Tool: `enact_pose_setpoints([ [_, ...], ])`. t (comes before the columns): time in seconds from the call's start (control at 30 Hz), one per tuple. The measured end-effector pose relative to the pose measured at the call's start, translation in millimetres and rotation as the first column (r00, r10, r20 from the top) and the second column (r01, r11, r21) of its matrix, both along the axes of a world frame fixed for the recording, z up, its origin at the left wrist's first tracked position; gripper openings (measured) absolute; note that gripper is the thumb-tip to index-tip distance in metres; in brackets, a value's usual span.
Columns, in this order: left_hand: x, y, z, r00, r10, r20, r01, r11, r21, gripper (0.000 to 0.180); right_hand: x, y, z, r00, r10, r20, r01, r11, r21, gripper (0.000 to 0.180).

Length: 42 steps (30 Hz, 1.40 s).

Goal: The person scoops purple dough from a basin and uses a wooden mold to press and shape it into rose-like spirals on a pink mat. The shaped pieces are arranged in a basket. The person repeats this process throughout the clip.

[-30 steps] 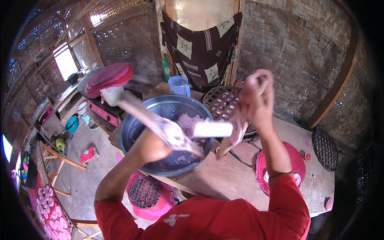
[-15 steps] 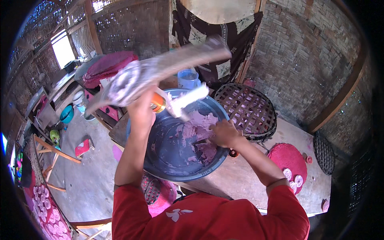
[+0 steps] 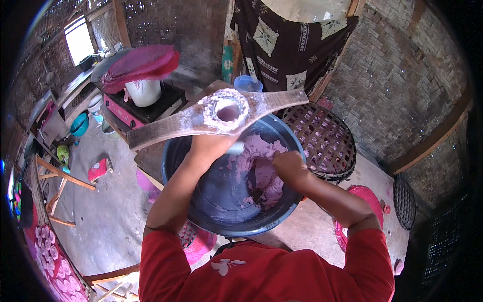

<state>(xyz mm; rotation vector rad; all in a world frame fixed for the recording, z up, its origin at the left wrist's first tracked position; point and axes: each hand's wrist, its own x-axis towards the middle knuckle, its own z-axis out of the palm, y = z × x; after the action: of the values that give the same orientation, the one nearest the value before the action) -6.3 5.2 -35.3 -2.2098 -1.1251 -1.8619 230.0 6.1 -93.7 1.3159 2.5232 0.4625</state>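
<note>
My left hand [image 3: 211,149] grips a wooden press [image 3: 168,125], a long bar with a handle at each side and a round opening in the middle. Pink dough crusts the opening's rim, which faces up; a pale tube end shows below my hand. The press hangs over the far left part of a big dark blue basin [image 3: 211,211]. Inside the basin, pink dough [image 3: 271,183] lies heaped on the right side. Over that dough my right hand [image 3: 290,168] is closed; a dark shape shows in the dough beside it, and what the fingers hold is hidden.
A round woven basket [image 3: 322,138] stands right of the basin, near a pink round mat [image 3: 370,199]. Behind at left, a white pot [image 3: 144,92] sits on a pink-fronted stove [image 3: 118,111]. A blue container [image 3: 248,83] stands beyond the press.
My left hand has swung the press rightward and levelled it, turning its opening up toward me. My right hand stays at the dough, its fingers now drawn in more closely.
</note>
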Motion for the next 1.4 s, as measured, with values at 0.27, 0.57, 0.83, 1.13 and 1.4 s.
enact_pose_setpoints([
  [0.27,10,1,-11,0.976,-0.009,-0.216,-0.004,0.998,-0.060,0.034,14,-17,-21,0.985,0.047,-0.166,-0.082,0.974,-0.212,0.014],
  [0.57,25,-11,0,0.938,-0.071,-0.338,0.009,0.983,-0.183,0.055,113,-68,146,0.799,-0.084,-0.595,-0.356,0.732,-0.582,0.041],
  [0.83,44,-26,45,0.862,0.083,-0.500,0.055,0.966,0.254,0.040,140,-96,204,0.634,-0.427,-0.644,-0.183,0.727,-0.662,0.036],
  [1.13,61,-43,70,0.819,0.167,-0.549,-0.041,0.971,0.234,0.034,47,-132,153,0.944,0.299,-0.136,-0.149,0.759,0.634,0.036],
  [1.4,12,-25,66,0.801,0.388,-0.455,-0.392,0.915,0.091,0.026,75,-162,167,0.872,0.307,-0.380,-0.068,0.847,0.528,0.048],
])
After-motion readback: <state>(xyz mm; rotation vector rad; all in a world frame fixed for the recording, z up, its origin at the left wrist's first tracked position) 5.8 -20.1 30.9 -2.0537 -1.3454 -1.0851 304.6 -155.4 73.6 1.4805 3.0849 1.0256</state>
